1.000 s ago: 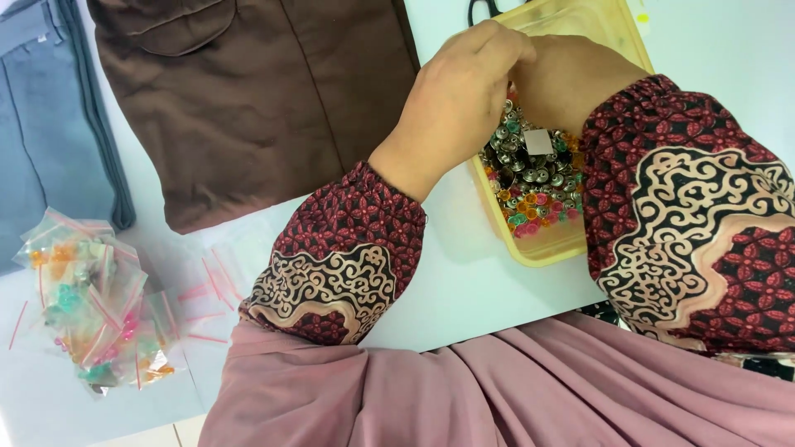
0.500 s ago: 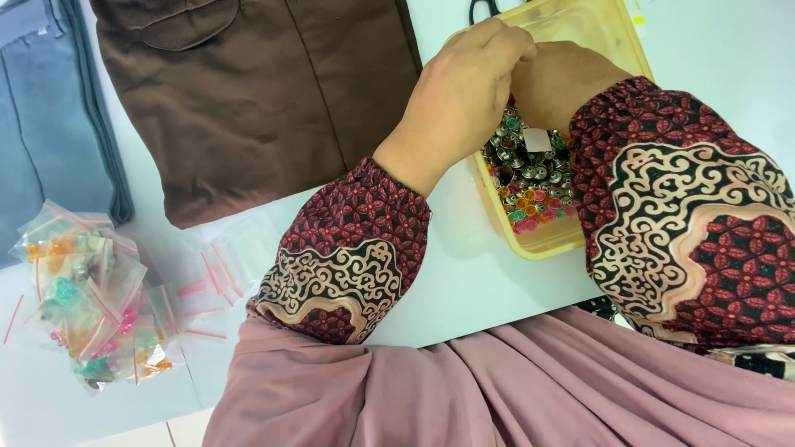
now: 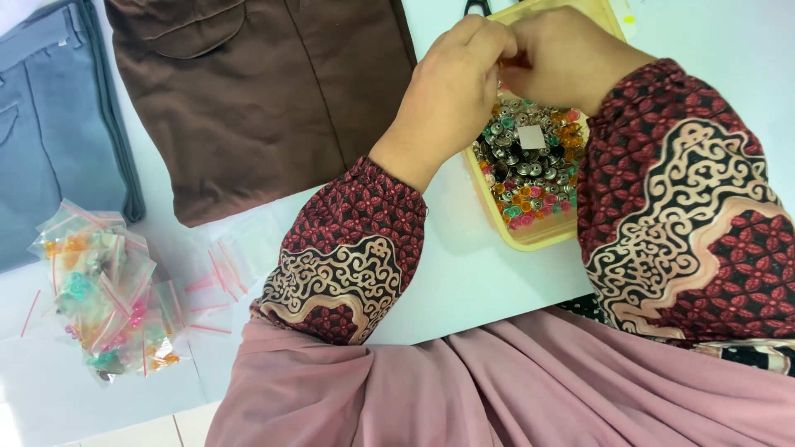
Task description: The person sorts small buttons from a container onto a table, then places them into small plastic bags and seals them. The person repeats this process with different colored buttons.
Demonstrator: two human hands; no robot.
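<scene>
My left hand [image 3: 451, 91] and my right hand [image 3: 559, 54] meet fingertip to fingertip above a yellow plastic tray [image 3: 538, 236]. The tray holds a heap of small metal and coloured snap buttons [image 3: 530, 170]. Both hands pinch something small between the fingertips; it is too hidden to name. Both forearms wear dark red patterned sleeves.
A brown garment [image 3: 265, 91] lies flat at the top centre, a grey-blue garment [image 3: 50, 124] at the left. A pile of small zip bags with coloured buttons [image 3: 103, 302] and loose empty bags [image 3: 219, 277] lie lower left. Pink fabric [image 3: 513, 389] covers the near edge. Scissor handles [image 3: 479, 7] peek at the top.
Both hands have stayed together above the tray, fingers shifting slightly. The view has drifted a little.
</scene>
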